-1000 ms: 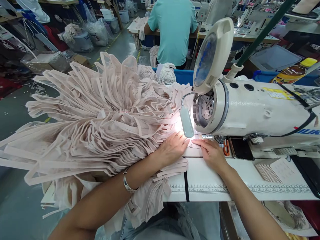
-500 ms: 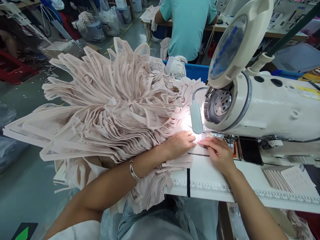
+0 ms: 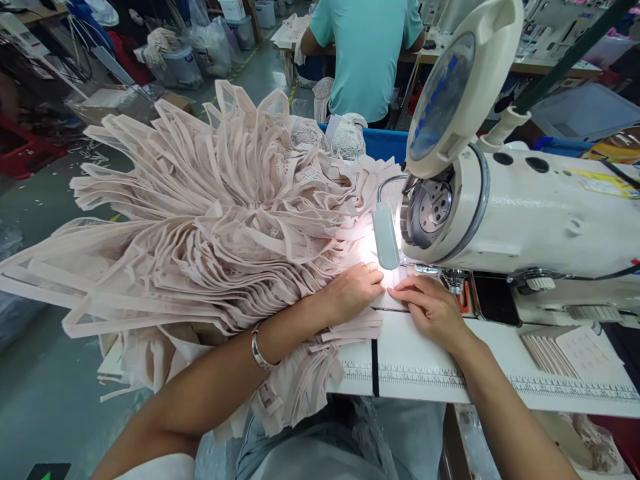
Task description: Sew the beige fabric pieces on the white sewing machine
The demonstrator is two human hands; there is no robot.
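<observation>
We are bringing our left hand [image 3: 355,292] and right hand [image 3: 431,308] together under the sewing machine's lamp [image 3: 385,237] — each grip nearly closed, its hold unclear — while the pale fabric pile [image 3: 220,233] is lying across the surface [image 3: 420,353].

Head-worn view, facing forward and down

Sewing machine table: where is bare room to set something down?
The white table shows bare between the black stripe and right forearm, and, smaller, between that forearm and the stacked cards. Crowded: leftward, under the fabric pile, and near the lamp, with left hand and right hand.
</observation>
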